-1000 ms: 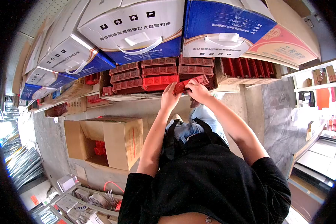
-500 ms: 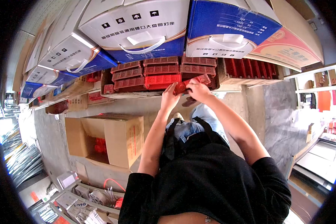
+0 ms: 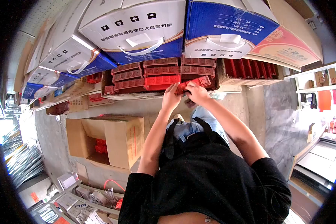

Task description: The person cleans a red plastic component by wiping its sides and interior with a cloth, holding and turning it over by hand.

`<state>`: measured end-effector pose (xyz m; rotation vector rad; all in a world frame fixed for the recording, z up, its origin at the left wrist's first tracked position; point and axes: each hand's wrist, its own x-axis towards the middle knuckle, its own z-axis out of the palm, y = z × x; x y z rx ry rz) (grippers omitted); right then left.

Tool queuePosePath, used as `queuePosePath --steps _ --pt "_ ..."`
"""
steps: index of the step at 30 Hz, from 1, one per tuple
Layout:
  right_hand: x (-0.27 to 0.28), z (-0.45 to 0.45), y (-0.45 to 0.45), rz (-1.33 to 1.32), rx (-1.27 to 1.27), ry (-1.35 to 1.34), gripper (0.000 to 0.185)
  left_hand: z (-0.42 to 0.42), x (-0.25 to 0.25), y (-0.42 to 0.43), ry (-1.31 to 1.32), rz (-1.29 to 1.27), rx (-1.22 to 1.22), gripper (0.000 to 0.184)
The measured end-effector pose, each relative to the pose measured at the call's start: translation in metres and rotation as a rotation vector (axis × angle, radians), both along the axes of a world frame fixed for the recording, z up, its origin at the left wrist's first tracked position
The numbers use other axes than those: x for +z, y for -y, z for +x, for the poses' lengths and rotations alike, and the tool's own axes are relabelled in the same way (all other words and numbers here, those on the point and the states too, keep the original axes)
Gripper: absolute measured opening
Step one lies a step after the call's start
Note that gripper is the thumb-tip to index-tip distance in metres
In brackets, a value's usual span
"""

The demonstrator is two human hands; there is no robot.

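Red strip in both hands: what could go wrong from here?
Left hand and right hand hold the red strip toward one end; its free end could tip or knock the neighbouring red strips. The open cardboard box on the floor, left of the shoe, might trip someone.

White-blue box (image 3: 132, 29), 11 o'clock: "大盘圆灯座" is printed below arrow and umbrella signs.
Blue-white box (image 3: 231, 28), 1 o'clock: "250V" is printed upside down.
Pink-yellow carton (image 3: 287, 52), 2 o'clock: "工程" is printed.
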<state>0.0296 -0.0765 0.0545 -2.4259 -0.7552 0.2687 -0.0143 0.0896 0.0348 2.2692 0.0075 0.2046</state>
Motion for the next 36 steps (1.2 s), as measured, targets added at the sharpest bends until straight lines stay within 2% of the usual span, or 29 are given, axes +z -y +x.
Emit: queuePosePath --steps 5,6,9,10,13,17,20,24,27,31,36 --pt "0.001 0.003 0.022 0.057 -0.036 -0.003 0.021 -0.003 0.009 0.004 -0.049 0.022 0.005 0.058" --pt "-0.003 0.004 0.026 0.190 -0.083 0.031 0.019 -0.004 0.013 0.002 -0.072 0.017 0.010 0.058" --pt "-0.011 0.005 0.045 0.296 -0.366 0.067 0.019 -0.008 0.012 -0.015 -0.067 -0.036 0.009 0.058" --pt "-0.012 0.007 0.050 0.283 -0.391 0.091 0.018 -0.011 0.009 -0.022 -0.058 -0.058 0.006 0.059" --pt "-0.013 0.006 0.057 0.319 -0.298 0.134 0.017 -0.014 0.004 -0.034 -0.058 -0.048 -0.006 0.059" --pt "-0.016 0.007 0.049 0.242 -0.137 0.136 0.019 -0.010 0.004 -0.034 -0.100 -0.023 -0.059 0.059" --pt "-0.015 0.006 0.042 0.237 -0.156 0.097 0.017 -0.005 -0.008 -0.036 -0.045 0.006 -0.139 0.061" --pt "-0.017 0.007 0.036 0.174 -0.143 0.077 0.018 -0.005 0.019 -0.008 -0.070 0.128 -0.070 0.061" --pt "-0.010 0.007 0.030 0.108 -0.124 0.050 0.019 -0.001 -0.001 -0.001 -0.074 0.195 -0.081 0.063" --pt "-0.007 0.009 0.023 0.076 -0.145 0.052 0.019 -0.001 -0.008 -0.004 -0.126 0.111 0.009 0.062" --pt "0.000 0.008 0.017 -0.026 -0.145 0.061 0.017 -0.005 -0.012 0.002 -0.062 0.158 0.035 0.061"
